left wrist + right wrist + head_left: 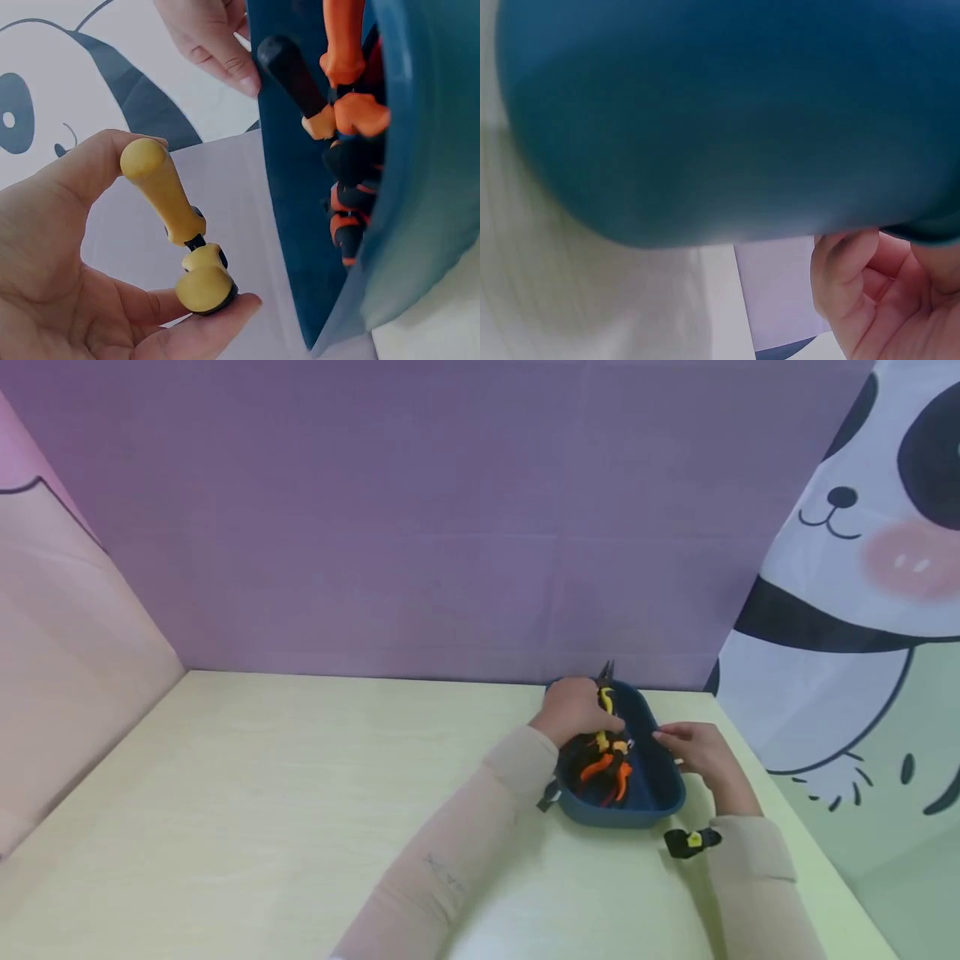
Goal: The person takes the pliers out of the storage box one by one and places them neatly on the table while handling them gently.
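Note:
Yellow-handled pliers (pixel 606 700) are gripped in my left hand (pixel 572 708) over the far part of a blue bin (pixel 611 818); the dark jaws point away from me. In the left wrist view, the yellow handles (pixel 169 199) lie between thumb and fingers. Inside the bin are several tools with orange and black handles, among them orange-handled pliers (pixel 596 767); they overlap, so some kinds cannot be told. My right hand (pixel 697 752) pinches the bin's right rim, thumb at the edge and fingers curled below it outside, as the right wrist view shows (pixel 885 300).
The bin stands at the far right of a pale table (pixel 262 810). A purple backdrop (pixel 375 527) rises behind the table's back edge. Along the right side hangs a panda-print cloth (pixel 825 693), near my right arm.

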